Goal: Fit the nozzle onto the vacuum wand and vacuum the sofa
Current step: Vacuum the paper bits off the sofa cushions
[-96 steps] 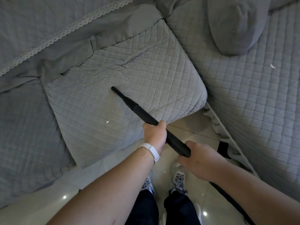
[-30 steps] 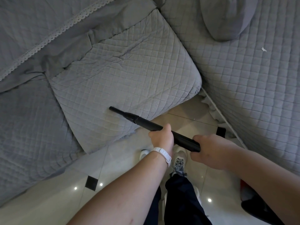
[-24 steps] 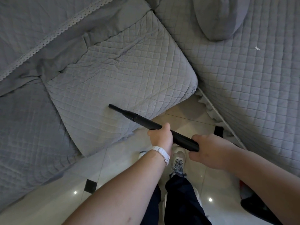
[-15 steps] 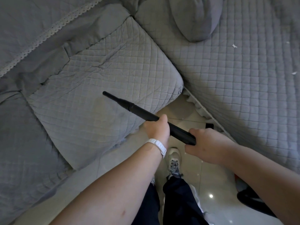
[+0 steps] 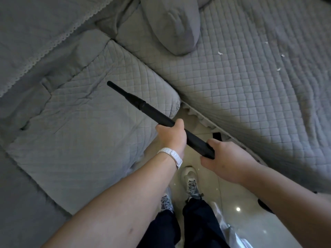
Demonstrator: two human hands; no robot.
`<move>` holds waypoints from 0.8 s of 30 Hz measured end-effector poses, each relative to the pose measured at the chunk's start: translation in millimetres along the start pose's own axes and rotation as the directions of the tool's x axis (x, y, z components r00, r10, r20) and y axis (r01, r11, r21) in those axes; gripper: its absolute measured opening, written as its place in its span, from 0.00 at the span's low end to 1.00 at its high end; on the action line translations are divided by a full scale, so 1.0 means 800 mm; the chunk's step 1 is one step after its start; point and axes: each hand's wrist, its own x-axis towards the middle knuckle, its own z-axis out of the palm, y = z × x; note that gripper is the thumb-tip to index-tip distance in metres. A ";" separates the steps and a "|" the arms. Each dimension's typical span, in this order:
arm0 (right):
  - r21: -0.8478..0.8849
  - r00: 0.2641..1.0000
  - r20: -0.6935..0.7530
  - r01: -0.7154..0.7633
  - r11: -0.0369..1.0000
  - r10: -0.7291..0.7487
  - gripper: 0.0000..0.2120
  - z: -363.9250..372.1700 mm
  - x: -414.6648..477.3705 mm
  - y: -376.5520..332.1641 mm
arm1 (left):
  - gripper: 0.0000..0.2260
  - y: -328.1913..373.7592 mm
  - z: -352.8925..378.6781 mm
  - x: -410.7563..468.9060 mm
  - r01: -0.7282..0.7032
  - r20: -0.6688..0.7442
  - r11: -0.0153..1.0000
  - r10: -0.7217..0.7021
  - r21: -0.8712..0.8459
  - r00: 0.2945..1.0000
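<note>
Slim black tapered plastic nozzle (image 5: pixel 123 93) sat fitted on end of thick black tubular vacuum wand (image 5: pixel 157 115).
Wand w/ nozzle ran diagonally, tip up-left over seat cushion of grey quilted fabric sofa (image 5: pixel 80 136); contact w/ fabric unclear.

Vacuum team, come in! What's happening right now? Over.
Both grip the wand: left hand forward, right hand behind. Fitted nozzle tip over the quilted seat cushion. Nothing in the way; white scraps on the other seat.

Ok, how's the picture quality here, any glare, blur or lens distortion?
Head view: dim, even light; glare spots on the glossy floor; wide-angle lens bends the sofa quilting and stretches the forearms near the bottom edge; nozzle and white scraps look sharp.
</note>
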 end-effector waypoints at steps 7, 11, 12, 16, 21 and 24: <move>0.114 0.986 -0.132 -0.084 0.990 0.099 0.10 0.006 -0.026 0.022 | 0.17 0.011 0.025 -0.034 -0.144 0.126 0.987 0.135 0.067 0.983; 0.231 0.974 -0.170 -0.107 0.967 0.149 0.10 0.012 -0.034 0.043 | 0.15 0.007 0.049 -0.047 -0.221 0.177 0.968 0.198 0.120 0.964; 0.252 0.971 -0.178 -0.114 0.961 0.162 0.10 0.012 -0.036 0.050 | 0.15 0.004 0.057 -0.052 -0.239 0.189 0.961 0.211 0.139 0.959; 0.304 0.954 -0.215 -0.139 0.942 0.210 0.10 0.013 -0.043 0.078 | 0.17 -0.007 0.087 -0.072 -0.322 0.234 0.928 0.276 0.188 0.932; 0.383 0.940 -0.222 -0.160 0.910 0.259 0.12 0.013 -0.050 0.119 | 0.16 -0.023 0.127 -0.096 -0.390 0.275 0.887 0.322 0.247 0.906; 0.482 0.939 -0.217 -0.134 0.866 0.266 0.13 0.013 -0.052 0.149 | 0.12 -0.035 0.153 -0.114 -0.420 0.314 0.886 0.348 0.199 0.883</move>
